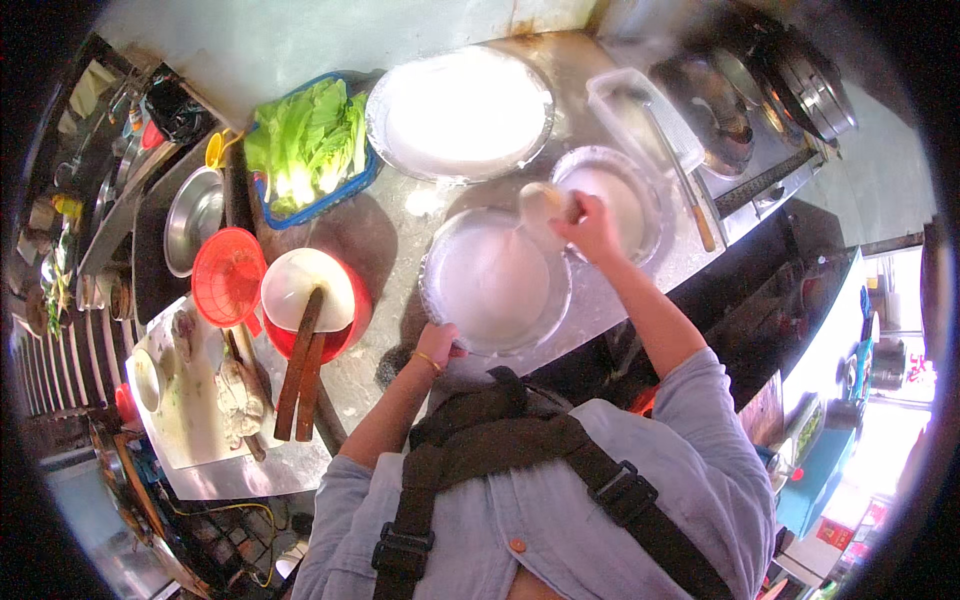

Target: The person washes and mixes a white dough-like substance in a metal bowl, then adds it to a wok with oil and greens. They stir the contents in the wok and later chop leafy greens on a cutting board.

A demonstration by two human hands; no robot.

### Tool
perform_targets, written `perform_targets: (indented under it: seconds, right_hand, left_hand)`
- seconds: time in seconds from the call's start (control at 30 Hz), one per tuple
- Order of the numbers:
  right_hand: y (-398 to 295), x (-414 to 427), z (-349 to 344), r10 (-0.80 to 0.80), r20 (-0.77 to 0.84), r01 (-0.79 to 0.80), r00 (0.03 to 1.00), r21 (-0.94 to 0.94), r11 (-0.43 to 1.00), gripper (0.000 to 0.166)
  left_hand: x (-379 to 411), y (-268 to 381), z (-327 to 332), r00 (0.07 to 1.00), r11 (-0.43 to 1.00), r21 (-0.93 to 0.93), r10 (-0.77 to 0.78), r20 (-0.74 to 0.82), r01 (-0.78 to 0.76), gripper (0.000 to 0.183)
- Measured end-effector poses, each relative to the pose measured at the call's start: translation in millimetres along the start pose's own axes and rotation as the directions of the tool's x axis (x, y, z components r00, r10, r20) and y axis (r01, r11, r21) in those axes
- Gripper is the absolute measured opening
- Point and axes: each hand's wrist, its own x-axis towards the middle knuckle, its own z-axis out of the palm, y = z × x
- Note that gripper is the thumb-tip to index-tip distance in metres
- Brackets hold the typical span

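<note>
My left hand (444, 345) grips the near left rim of a round metal basin (433, 300), which holds whitish, apparently liquid contents (491, 281). Above that basin's upper right edge, my right hand (589, 225) holds a small pale round bowl or scoop (541, 212), tilted and blurred. Behind my right hand stands a second metal basin (654, 214) with similar white contents (607, 187). A larger basin (457, 180) sits farther back, its contents a glaring white whose nature I cannot tell.
Leafy greens (315, 135) fill a blue basket (322, 210) at the back left. Nearer are a red strainer (229, 277) and a red bucket (360, 315) topped by a white bowl (300, 277) and wooden sticks (300, 375). A long-handled tool (703, 225) leans across a plastic basket (622, 105).
</note>
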Motion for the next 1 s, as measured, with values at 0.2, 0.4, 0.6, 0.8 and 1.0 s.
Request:
perform_targets:
  seconds: [0.2,0.4,0.6,0.8,1.0]
  right_hand:
    - [50.0,21.2,-4.3,0.005,-0.149,-0.043,0.989,-0.252,0.967,0.06]
    - [73.2,17.2,-17.4,0.075,-0.029,-0.078,0.997,-0.096,0.992,0.042]
    - [28.0,2.3,-36.4,-0.06,0.043,0.059,0.997,0.037,0.998,0.049]
    - [-19.8,-34.1,17.7,-0.302,0.261,0.352,0.917,-0.174,0.92,0.058]
    - [-8.0,-66.6,58.3,-0.067,0.488,0.26,0.87,-0.339,0.904,0.059]
  left_hand:
    - [-4.6,15.1,14.0,0.999,1.0,0.02,0.009,0.035,-0.01,0.019]
    - [-8.0,38.3,26.7,0.986,0.952,-0.263,-0.167,-0.023,0.155,0.024]
    - [0.6,24.5,17.8,0.998,1.0,-0.011,-0.002,0.055,0.002,0.026]
    - [4.0,12.3,7.6,0.987,0.994,0.106,-0.035,0.16,0.018,0.014]
    - [11.1,0.6,2.7,0.971,0.968,-0.177,-0.141,0.192,0.175,0.015]
